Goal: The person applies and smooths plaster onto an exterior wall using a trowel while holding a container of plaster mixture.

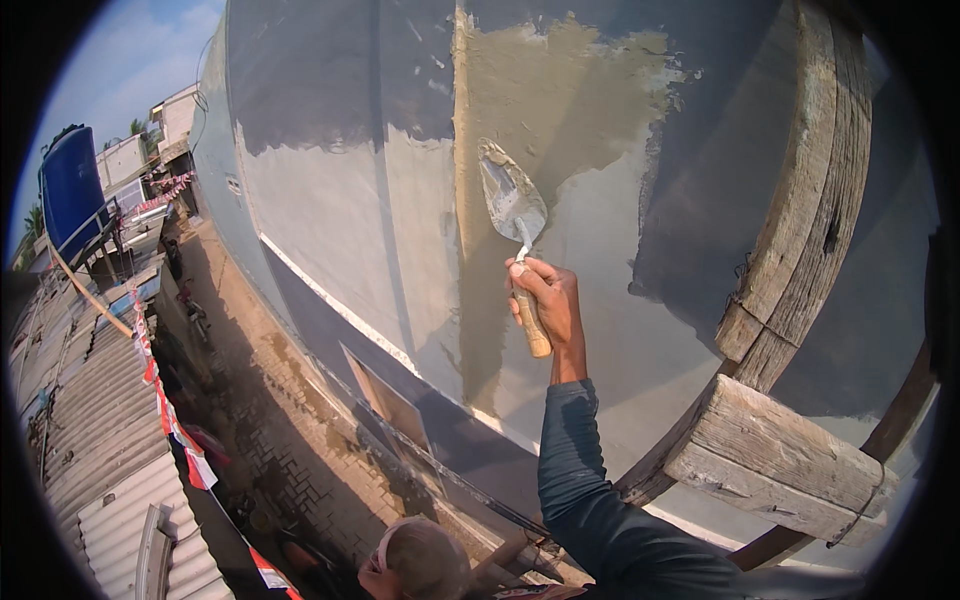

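Note:
My right hand [548, 300] is closed around the wooden handle of a pointed trowel [513, 195], raised in front of the wall. Its blade is smeared with grey mortar and points up. Whether the blade touches the wall cannot be told. Behind it, a patch of wet mortar [560, 95] covers part of the grey wall [320, 200], beside a pale vertical strip [461, 120]. At the lower edge, my left hand [377, 581] shows only in part, its fingers at the side of a round, mortar-coloured bowl [428, 562].
Rough timber beams [790, 450], bound with wire, stand close on the right. Far below on the left runs a paved lane [300, 470], beside corrugated roofs [100, 440]. A string of red and white flags [195, 465] hangs there, and a blue tank [72, 190] stands above.

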### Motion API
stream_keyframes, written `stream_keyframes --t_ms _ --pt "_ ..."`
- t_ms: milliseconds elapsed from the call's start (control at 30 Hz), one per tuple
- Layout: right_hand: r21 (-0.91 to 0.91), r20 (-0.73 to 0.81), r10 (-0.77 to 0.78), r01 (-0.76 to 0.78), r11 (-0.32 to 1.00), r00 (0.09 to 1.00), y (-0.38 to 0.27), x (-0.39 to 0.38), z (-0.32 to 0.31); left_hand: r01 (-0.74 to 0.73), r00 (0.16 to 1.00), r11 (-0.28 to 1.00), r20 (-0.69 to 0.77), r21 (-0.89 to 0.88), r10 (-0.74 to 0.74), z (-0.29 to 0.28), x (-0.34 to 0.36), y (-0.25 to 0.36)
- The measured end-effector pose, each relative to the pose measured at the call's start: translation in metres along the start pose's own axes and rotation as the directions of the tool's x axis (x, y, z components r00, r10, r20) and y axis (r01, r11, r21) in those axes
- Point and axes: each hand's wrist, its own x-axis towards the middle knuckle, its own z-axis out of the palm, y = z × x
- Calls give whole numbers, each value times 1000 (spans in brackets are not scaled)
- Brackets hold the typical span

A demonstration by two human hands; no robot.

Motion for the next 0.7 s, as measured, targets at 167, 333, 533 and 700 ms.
stream_keyframes --t_ms 167,333,533,700 --pt "-237 -117 12 -40 971 993 -6 9 -1 58 990 998 130 34 -62 7 0 -25" --pt "-284 -228 -264 195 939 937 -92 30 29 69 997 997 19 -29 -68 5 4 -26" --pt "62 -234 -300 322 945 925 -111 33 5 98 995 960 -8 -264 -104 11 1 9" --pt "178 26 9 -13 984 1000 -32 33 -6 158 987 971 39 -181 -154 9 3 -6"
